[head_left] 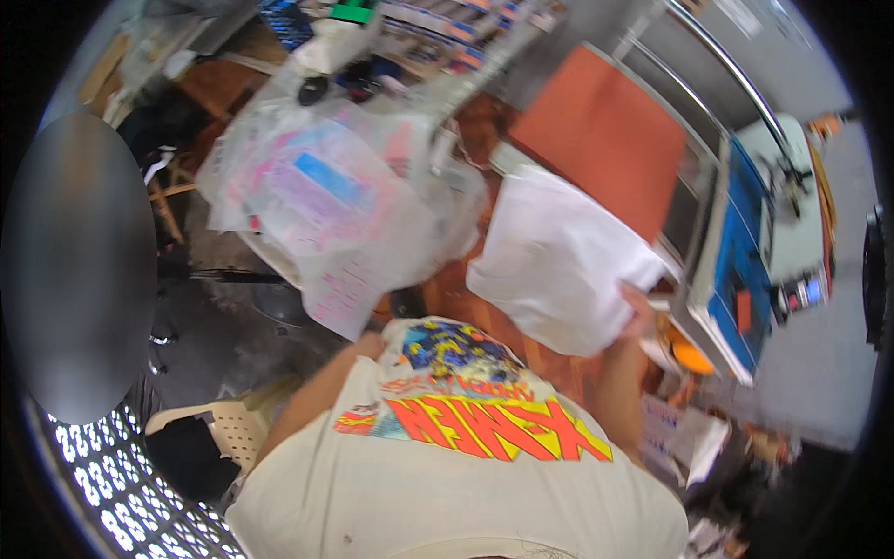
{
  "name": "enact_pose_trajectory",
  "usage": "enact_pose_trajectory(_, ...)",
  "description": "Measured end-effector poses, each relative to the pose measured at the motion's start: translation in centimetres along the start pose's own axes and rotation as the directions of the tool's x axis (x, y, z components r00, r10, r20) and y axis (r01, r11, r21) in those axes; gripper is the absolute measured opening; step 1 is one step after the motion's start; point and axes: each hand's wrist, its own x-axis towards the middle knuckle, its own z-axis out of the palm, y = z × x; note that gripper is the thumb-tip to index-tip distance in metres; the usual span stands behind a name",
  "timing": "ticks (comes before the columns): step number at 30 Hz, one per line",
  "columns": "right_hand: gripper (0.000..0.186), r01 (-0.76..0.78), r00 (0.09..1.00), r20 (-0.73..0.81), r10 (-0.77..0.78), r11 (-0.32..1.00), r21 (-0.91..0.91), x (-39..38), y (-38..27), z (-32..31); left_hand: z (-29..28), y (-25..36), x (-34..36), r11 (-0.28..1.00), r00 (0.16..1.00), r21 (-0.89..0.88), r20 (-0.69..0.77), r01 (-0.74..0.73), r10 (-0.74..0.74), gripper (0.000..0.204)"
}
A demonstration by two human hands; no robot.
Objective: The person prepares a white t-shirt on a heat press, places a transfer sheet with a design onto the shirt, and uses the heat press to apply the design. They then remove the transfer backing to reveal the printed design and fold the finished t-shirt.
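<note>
Sheet (549,252), white and creased, hung in front of the person, its far edge reaching over the near part of a flat red board (605,130). At its lower right edge, the right hand (637,315) had its fingers closed on the material, with little gap showing; part of that hand was hidden by the sheet. Near the hem of the pale printed shirt (447,494), the left hand (372,345) was mostly out of sight, so how far open it was, or whether it held anything, could not be told.

To the left, a pale covering (256,158) with pink and blue stains lay over a table. To the right stood a blue panel (736,242) in a light frame, a small red block on it and an orange round thing (689,356) just below. Lower left, black cloth (191,456) lay on a beige plastic chair (244,424).
</note>
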Motion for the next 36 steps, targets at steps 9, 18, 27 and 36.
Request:
enact_pose_trajectory(9, 0.064, -0.063, 0.944, 0.312, -0.108, 0.868, 0.493, -4.7, 2.7, 0.3, -12.4, 24.7, 2.2, 0.503, 0.992, -0.863, 0.03, -0.035, 0.12, 0.052)
enact_pose_trajectory(18, 0.091, 0.071, 0.87, 0.492, 0.037, 0.977, -0.2, -6.8, -1.2, -5.6, -3.9, 34.2, 4.1, 0.082, 0.826, -0.837, -0.509, -0.54, 0.242, 0.048)
enact_pose_trajectory(27, 0.06, 0.384, 0.918, 0.37, -0.146, 0.565, -0.73, -5.8, 1.4, -6.3, -6.2, 37.8, -3.4, 0.418, 0.354, -0.064, -0.654, -0.906, 0.668, 0.042)
enact_pose_trajectory(36, 0.027, 0.573, 0.759, 0.479, -0.44, 0.802, -0.17, -6.0, -5.5, -0.9, -11.2, 36.3, -3.8, 0.501, 0.554, -0.343, -0.748, -0.794, 0.366, 0.011)
